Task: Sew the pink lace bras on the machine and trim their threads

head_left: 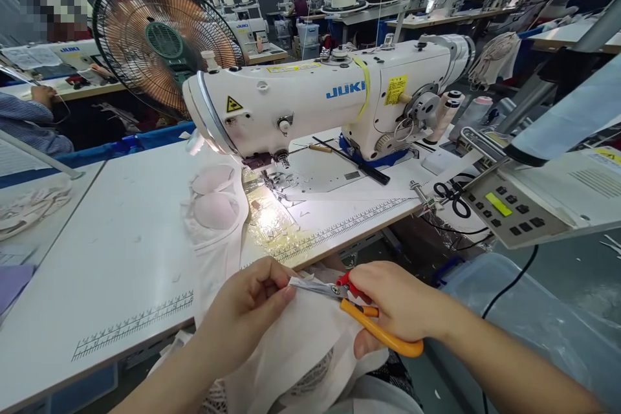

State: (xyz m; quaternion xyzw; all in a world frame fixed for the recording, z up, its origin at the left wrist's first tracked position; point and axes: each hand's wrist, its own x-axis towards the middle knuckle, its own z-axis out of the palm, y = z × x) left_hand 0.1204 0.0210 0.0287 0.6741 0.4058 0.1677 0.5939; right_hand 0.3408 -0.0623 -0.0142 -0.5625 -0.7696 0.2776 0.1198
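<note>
My right hand (388, 307) is closed round a pair of scissors (383, 333) with orange and red on the handles. Their blades point left, toward the fingertips of my left hand (252, 297). Those fingers pinch the edge of a pale garment (286, 343), right where the blade tips are. The cloth hangs down over my lap, with lace showing in places. A bra with light pink cups (216, 204) lies on the table left of the needle area, its pale band running down toward my left hand.
A white JUKI sewing machine (310, 100) stands on the white table (130, 239). A black-handled screwdriver (373, 173) lies under its arm. A control box (514, 207) is at right, a fan (165, 45) at back left. Another person's sleeve (29, 123) shows far left.
</note>
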